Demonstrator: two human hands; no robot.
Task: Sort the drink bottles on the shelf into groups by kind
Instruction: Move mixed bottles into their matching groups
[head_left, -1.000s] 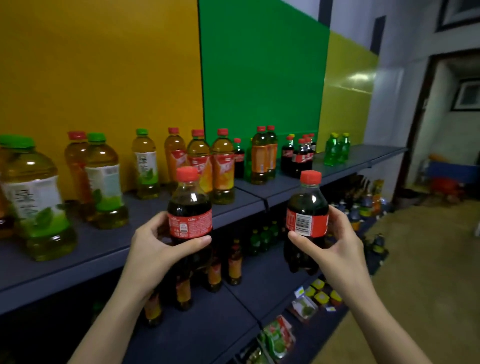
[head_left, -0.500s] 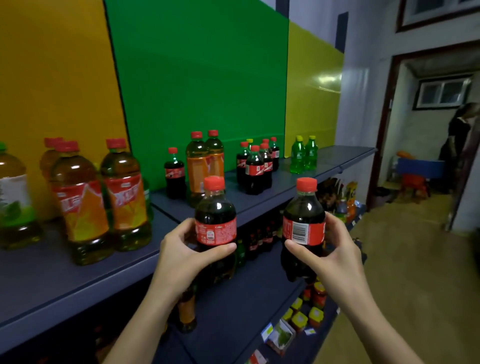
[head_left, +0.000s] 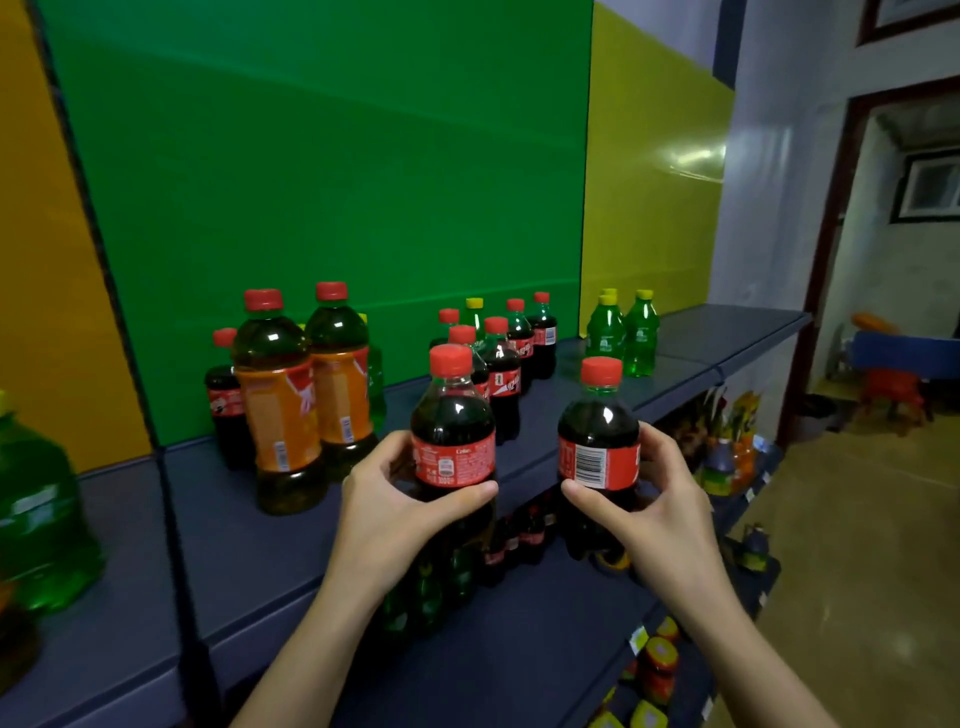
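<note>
Nearest, the left grip (head_left: 384, 501) curls closed round one upright cola bottle (head_left: 452, 431) and the right grip (head_left: 662, 499) round a second cola bottle (head_left: 597, 436), both off the shelf (head_left: 249, 545), where tea bottles (head_left: 291, 400) stand at ten o'clock, a cola cluster (head_left: 501, 364) at twelve and green soda bottles (head_left: 621, 332) at one.

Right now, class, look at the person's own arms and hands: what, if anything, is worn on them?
Nothing is worn that shows. The left hand and right hand are bare, with no gloves, rings or watch in view. The forearms are bare too, with no sleeves down to the picture's lower edge.
</note>
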